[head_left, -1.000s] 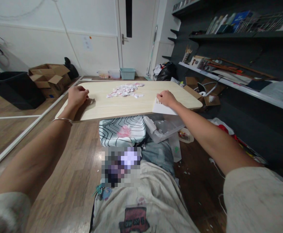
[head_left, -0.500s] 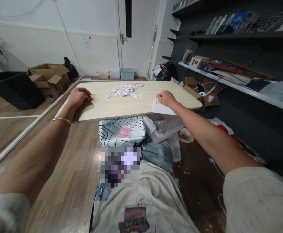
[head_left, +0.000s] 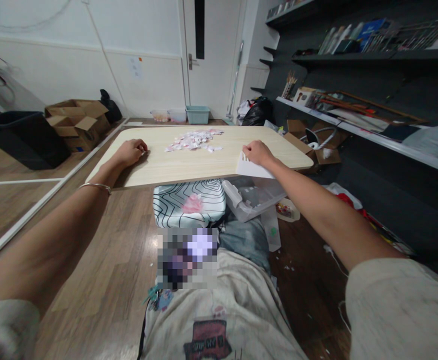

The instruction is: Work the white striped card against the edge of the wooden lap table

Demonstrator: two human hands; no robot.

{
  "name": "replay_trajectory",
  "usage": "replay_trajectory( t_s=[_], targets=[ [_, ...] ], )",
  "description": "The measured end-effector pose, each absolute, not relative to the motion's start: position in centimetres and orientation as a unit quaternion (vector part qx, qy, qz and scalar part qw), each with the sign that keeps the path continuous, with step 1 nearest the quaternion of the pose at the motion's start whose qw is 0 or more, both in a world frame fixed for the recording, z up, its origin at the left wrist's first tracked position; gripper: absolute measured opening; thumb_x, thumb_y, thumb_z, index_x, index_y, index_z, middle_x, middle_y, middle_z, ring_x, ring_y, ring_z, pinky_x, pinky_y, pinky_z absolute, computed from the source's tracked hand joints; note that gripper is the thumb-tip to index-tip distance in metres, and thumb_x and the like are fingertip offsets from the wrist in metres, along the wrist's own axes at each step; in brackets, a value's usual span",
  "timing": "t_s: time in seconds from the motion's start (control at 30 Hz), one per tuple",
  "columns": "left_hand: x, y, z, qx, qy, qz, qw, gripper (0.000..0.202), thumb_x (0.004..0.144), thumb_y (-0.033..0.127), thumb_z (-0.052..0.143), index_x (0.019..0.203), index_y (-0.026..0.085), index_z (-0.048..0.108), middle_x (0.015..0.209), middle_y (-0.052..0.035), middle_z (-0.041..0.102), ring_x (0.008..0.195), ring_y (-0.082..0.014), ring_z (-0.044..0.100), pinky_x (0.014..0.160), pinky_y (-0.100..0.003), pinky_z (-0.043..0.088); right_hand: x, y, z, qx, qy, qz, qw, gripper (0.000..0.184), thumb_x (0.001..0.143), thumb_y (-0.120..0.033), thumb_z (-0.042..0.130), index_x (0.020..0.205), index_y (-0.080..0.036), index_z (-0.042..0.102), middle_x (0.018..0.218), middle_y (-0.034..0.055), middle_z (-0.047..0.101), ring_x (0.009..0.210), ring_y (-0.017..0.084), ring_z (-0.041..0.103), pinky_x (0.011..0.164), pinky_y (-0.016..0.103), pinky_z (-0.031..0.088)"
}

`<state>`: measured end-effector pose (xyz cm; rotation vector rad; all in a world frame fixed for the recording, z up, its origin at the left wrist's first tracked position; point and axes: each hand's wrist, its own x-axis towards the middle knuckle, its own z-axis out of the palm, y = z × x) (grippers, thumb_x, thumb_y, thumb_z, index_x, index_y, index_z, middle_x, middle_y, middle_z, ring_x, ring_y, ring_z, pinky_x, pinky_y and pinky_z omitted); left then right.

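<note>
My left hand rests on the left part of the pale wooden table, its fingers curled inward. Whether something small is pinched in them is hidden. On the table's right side my right hand is closed at the upper edge of a white card with small slots cut in it. Its fingertips are turned away from view. Between the hands, further back, lies a loose pile of small white and pinkish paper pieces.
Below the table's near edge are a patterned cushion and a clear plastic box. A black bin and cardboard boxes stand at left. Dark shelves line the right wall. A teal basket sits behind the table.
My left hand has slid a little to the right and slightly nearer along the table, with its fingers still curled. My right hand and the white card are in the same place.
</note>
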<state>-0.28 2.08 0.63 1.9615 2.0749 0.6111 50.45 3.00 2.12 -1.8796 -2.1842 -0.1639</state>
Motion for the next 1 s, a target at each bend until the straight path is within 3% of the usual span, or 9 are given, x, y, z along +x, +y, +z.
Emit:
replay_trajectory(
  t_s=[0.17,0.33,0.47,0.7,0.87,1.0],
  targets=[
    [-0.6,3.2,0.3,0.690,0.701,0.169,0.062,0.057,0.066,0.023,0.072,0.119,0.018,0.090,0.123,-0.0194,0.090,0.121,-0.0404,0.081,0.110,-0.050,0.069,50.3,2.8,2.3,-0.646,-0.751,-0.055,0.122,0.046,0.129,-0.028,0.063,0.105,-0.012,0.100,0.096,0.0190,0.093,0.091,0.028,0.082,0.081,0.033,0.047],
    [0.5,2.9,0.3,0.672,0.714,0.188,0.050,0.045,0.062,0.026,0.077,0.105,0.026,0.088,0.114,-0.0184,0.087,0.133,-0.0484,0.081,0.116,-0.058,0.069,50.3,2.6,2.5,-0.652,-0.747,-0.051,0.121,0.048,0.130,-0.032,0.063,0.110,-0.011,0.101,0.097,0.0196,0.094,0.094,0.030,0.084,0.082,0.033,0.049],
    [1.0,2.2,0.6,0.652,0.731,0.196,0.055,0.034,0.065,0.028,0.079,0.098,0.029,0.083,0.111,-0.0165,0.088,0.134,-0.0493,0.082,0.114,-0.056,0.068,50.2,2.7,2.4,-0.664,-0.737,-0.051,0.116,0.049,0.131,-0.036,0.060,0.121,-0.012,0.103,0.111,0.0225,0.097,0.109,0.034,0.090,0.088,0.032,0.056],
    [0.1,1.7,0.4,0.635,0.738,0.224,0.040,0.034,0.072,0.037,0.084,0.105,0.028,0.087,0.119,-0.0202,0.094,0.131,-0.0501,0.084,0.108,-0.056,0.067,49.1,4.1,2.6,-0.701,-0.706,-0.058,0.079,0.055,0.133,-0.037,0.052,0.154,-0.012,0.098,0.153,0.0294,0.093,0.149,0.038,0.089,0.115,0.034,0.063],
    [0.7,1.7,-0.2,0.660,0.731,0.174,0.006,0.035,0.079,0.035,0.076,0.109,0.027,0.092,0.126,-0.0208,0.096,0.127,-0.0455,0.088,0.099,-0.049,0.066,48.1,5.3,3.9,-0.721,-0.687,-0.059,0.066,0.061,0.133,-0.035,0.045,0.163,-0.012,0.094,0.162,0.0303,0.089,0.156,0.039,0.086,0.120,0.037,0.064],
    [1.2,2.0,-0.4,0.683,0.723,0.099,-0.028,0.038,0.094,0.036,0.068,0.120,0.026,0.093,0.146,-0.0199,0.094,0.135,-0.0427,0.088,0.100,-0.044,0.065,46.9,6.2,6.1,-0.725,-0.679,-0.075,0.091,0.065,0.132,-0.034,0.040,0.164,-0.011,0.092,0.165,0.0320,0.087,0.157,0.041,0.085,0.122,0.041,0.065]
  ],
)
